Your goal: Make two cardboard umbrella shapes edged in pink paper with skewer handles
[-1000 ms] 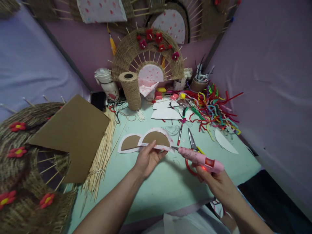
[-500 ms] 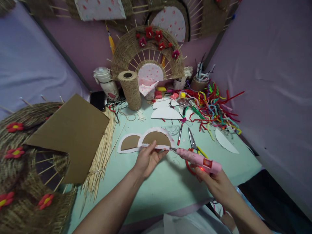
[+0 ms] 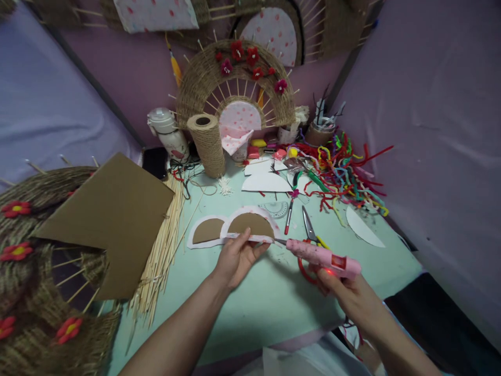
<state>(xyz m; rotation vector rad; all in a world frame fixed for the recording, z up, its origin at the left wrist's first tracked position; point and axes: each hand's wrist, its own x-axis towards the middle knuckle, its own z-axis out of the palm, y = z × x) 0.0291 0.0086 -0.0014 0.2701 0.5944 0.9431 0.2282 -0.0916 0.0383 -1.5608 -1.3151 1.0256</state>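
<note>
My left hand (image 3: 236, 257) pinches the straight lower edge of a half-round cardboard piece (image 3: 250, 223) with a white and pink fabric border, held just above the pale green table (image 3: 250, 308). A second, similar half-round piece (image 3: 206, 230) lies flat to its left. My right hand (image 3: 344, 292) grips a pink glue gun (image 3: 323, 256), its red light on and its metal tip at the right corner of the held piece's lower edge.
Red-handled scissors (image 3: 308, 230) lie under the glue gun. A large brown cardboard sheet (image 3: 113, 214) and a bundle of thin sticks (image 3: 164, 245) lie at the left. A twine spool (image 3: 207, 143), a woven half-round fan (image 3: 235, 78) and tangled pipe cleaners (image 3: 344, 177) crowd the back.
The glue gun's tip has moved left, from a short gap to the right corner of the held piece. My left hand has stayed where it was.
</note>
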